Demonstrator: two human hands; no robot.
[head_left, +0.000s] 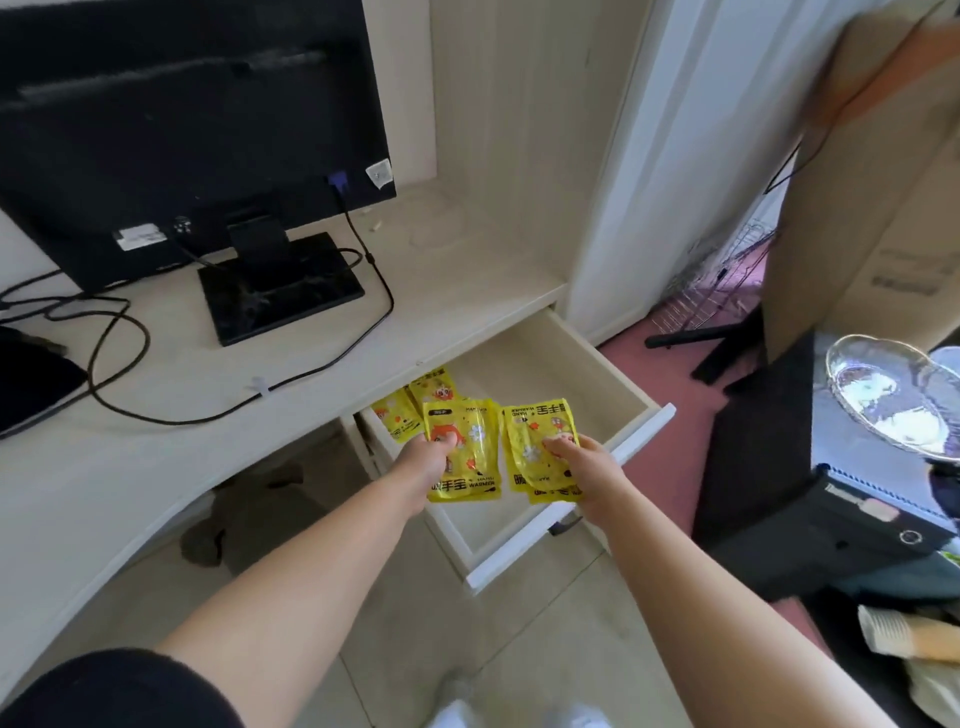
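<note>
Drawer, pale wood with white front (566, 364), stands open under the cream desk top (208, 457). Left hand (431, 460) pinches a glossy yellow hand-warmer packet (475, 447), thumb on its face; right hand (589, 462) pinches a similar yellow packet stack (535, 457) likewise. Both are held above the drawer. Loose yellow packets (410, 408) lie at its rear left.

You're working in bright, even daylight, strongest at the right. Your wide lens bows the desk (78, 493) edge. The cardboard box (857, 234) at upper right smears with blur, and the glass plate (883, 400) glares.
</note>
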